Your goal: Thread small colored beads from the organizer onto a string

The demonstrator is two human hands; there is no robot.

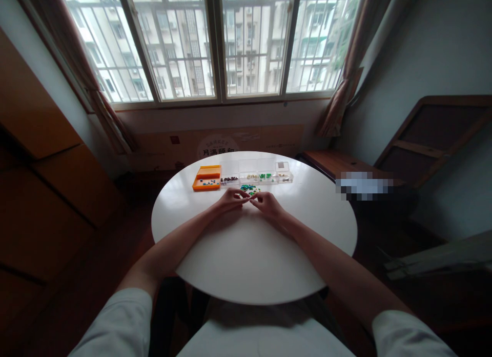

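Note:
My left hand (231,199) and my right hand (267,204) meet over the white round table (253,264), fingertips almost touching. Both are closed in a pinch, and whatever lies between the fingertips is too small to make out. Right beyond the fingers lies a loose pile of small green, blue and yellow pieces (249,188). Behind and to the left stands an orange box (209,170) with its lid up, holding a few small dark and blue pieces. Clear plastic boxes (249,165) continue the row to the right, with dark brown, pale and green pieces inside.
A large cardboard panel (269,136) leans below the barred window (215,44). To the right stands a low wooden cabinet (342,164) with a blurred-out item on it. Orange-brown cupboards (49,193) line the left side. The table's rounded edge curves close to my body.

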